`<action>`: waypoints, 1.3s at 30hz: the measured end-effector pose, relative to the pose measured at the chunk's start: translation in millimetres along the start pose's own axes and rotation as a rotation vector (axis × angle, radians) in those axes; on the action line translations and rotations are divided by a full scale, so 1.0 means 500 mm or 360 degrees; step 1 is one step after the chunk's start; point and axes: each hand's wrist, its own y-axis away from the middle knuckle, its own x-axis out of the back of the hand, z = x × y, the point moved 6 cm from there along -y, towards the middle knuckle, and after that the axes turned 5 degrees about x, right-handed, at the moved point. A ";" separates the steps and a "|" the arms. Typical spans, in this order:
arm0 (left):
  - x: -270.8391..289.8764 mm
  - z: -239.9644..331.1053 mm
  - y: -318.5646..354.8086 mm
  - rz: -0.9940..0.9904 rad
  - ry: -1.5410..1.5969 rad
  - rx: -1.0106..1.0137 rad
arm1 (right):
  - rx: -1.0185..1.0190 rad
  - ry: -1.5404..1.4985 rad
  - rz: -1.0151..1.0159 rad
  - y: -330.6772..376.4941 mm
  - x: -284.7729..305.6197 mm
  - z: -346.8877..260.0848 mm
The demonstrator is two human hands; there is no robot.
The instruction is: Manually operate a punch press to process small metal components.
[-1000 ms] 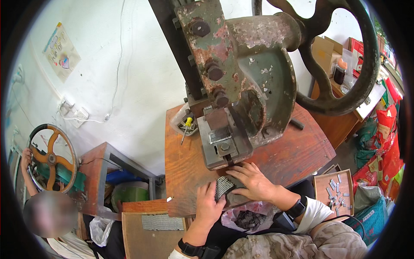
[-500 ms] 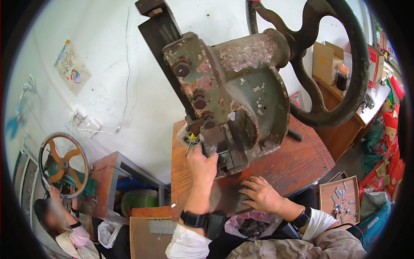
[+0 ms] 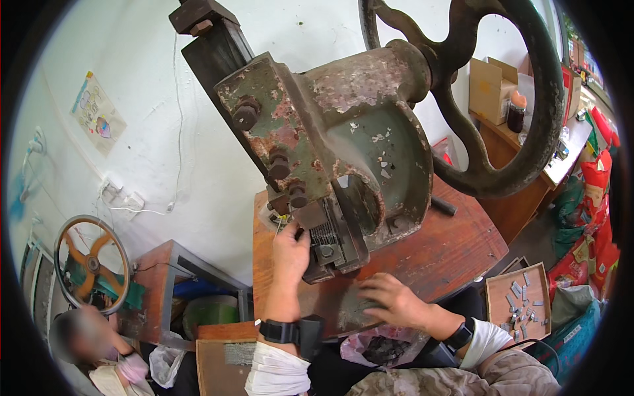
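An old green-and-rust hand press [image 3: 284, 125] stands on a reddish wooden bench, its ram tilted up to the left. My left hand [image 3: 289, 254] is at the left side of the press's die [image 3: 330, 251], thumb and fingers pinched together just below the ram. What they hold, if anything, is hidden. Beside the fingertips a ridged dark metal part [image 3: 322, 232] shows in the die. My right hand [image 3: 389, 298] hovers over the bench's front edge, fingers loosely spread and holding nothing.
A large handwheel [image 3: 553, 132] arches over the right side. The wooden bench [image 3: 436, 247] has a plastic bag [image 3: 386, 344] of dark scraps below its front edge. A wooden tray [image 3: 538, 290] with small metal pieces lies right. Another person [image 3: 82, 336] sits at a second wheel [image 3: 92, 264], left.
The press has shifted left and slightly down in view. My left hand stays at the die, its fingers closer to the ram's lower end. My right hand has lifted slightly off the bench.
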 end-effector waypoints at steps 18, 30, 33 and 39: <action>-0.019 -0.057 -0.011 0.0134 0.0016 -0.0461 | -0.0464 0.0570 0.0380 -0.275 0.026 0.076; -0.014 -0.025 -0.002 0.0380 -0.0104 -0.0445 | -0.0435 0.0415 0.0383 -0.261 0.025 0.105; -0.017 -0.024 -0.005 0.0319 -0.0170 -0.0447 | -0.0467 0.0294 0.0392 -0.259 0.033 0.084; -0.024 -0.017 0.002 0.0283 -0.0454 -0.0418 | -0.0559 0.0208 0.0413 -0.262 0.031 0.102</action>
